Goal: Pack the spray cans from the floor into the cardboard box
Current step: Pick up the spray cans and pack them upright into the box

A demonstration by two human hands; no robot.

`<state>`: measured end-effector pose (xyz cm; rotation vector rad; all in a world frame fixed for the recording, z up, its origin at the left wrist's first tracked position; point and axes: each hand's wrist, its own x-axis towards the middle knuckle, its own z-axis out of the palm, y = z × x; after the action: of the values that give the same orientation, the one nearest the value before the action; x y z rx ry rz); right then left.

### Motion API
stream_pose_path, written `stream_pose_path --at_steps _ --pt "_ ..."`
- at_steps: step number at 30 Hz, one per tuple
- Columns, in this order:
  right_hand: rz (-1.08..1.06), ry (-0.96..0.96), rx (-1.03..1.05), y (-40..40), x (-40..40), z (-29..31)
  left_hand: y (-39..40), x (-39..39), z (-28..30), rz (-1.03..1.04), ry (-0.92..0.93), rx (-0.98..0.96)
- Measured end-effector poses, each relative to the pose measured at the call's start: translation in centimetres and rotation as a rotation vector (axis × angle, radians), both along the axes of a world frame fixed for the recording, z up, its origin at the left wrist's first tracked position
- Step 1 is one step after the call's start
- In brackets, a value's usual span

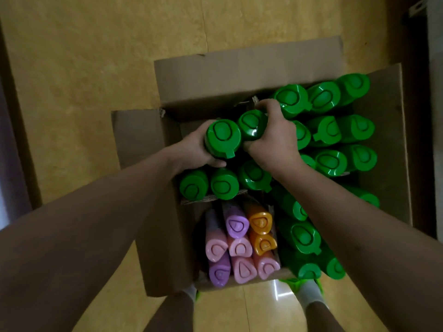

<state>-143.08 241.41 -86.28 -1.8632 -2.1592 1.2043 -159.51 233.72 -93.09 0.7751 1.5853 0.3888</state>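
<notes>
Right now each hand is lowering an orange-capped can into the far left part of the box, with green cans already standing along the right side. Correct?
Not quite: the can in the left hand and the can in the right hand are green-capped cans, as the head view shows. Orange caps sit only in the near compartment of the cardboard box. The rest holds.

A stockroom or packing area, by the look: a cardboard box [239,75] crammed with identical spray cans [326,97] on a bare yellow floor [96,56].
</notes>
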Motion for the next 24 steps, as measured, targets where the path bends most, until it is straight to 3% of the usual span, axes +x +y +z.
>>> stream_pose_path --at_steps 4,9,15,19,24 --pt "0.096 -0.064 -0.003 0.3 -0.3 0.1 0.0 -0.3 0.2 -0.093 -0.001 -0.052" --pt "0.364 -0.217 0.004 0.4 -0.6 1.2 0.5 -0.9 0.6 -0.168 0.038 -0.143" --pt "0.588 -0.352 0.016 1.3 -0.5 2.8 0.9 -2.0 2.1 -0.174 -0.087 -0.228" --pt "0.629 -0.399 -0.022 1.1 -0.8 3.3 0.5 -1.5 1.4 -0.012 -0.069 -0.228" --pt "0.703 -0.45 -0.049 0.3 -1.0 4.0 -1.1 -1.0 1.6 0.399 -0.067 -0.168"
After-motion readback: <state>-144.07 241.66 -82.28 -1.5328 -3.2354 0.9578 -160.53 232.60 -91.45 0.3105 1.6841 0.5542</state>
